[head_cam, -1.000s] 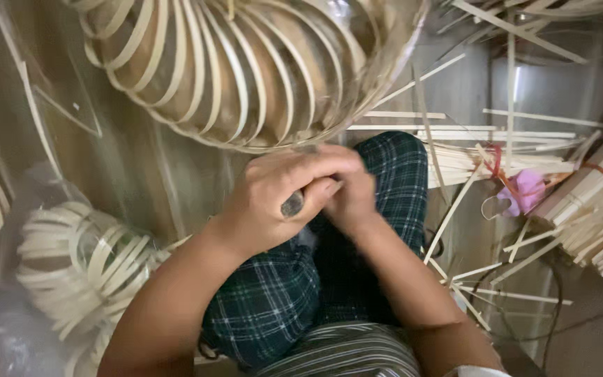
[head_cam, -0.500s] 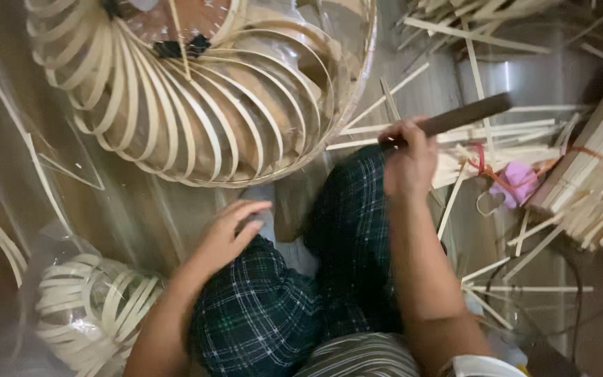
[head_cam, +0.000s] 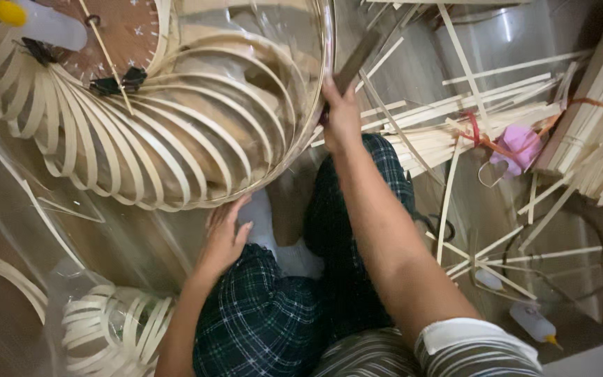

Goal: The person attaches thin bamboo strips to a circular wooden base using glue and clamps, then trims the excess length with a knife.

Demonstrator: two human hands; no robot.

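1. A large round lampshade frame (head_cam: 176,139) of bent pale bamboo strips filled the upper left of the view, its ribs fanning out from a brown disc (head_cam: 116,35) at the centre and its outer hoop reaching down toward the person's knees.
2. The person's legs, in dark green plaid trousers (head_cam: 266,321), lay folded below the frame, with a white sock (head_cam: 273,237) showing between them.
3. Loose bamboo strips (head_cam: 455,132) lay scattered and bundled across the floor to the right, some tied with red cord.
4. A smaller bamboo-strip frame (head_cam: 106,328), wrapped in clear plastic, sat at the lower left, well apart from the big one.
5. The right hand (head_cam: 342,115) was raised beside the right edge of the big frame's hoop, its fingers closed firmly around the handle of a dark flat tool (head_cam: 357,59) that slanted up and to the right.
6. The left hand (head_cam: 225,234) rested just under the lower rim of the big frame, fingers loosely spread and holding nothing; whether the fingertips touched the rim could not be told.
7. A pink object (head_cam: 521,143) lay among the strips at right.
8. A small white bottle with a yellow tip (head_cam: 535,322) lay on the floor at the lower right.
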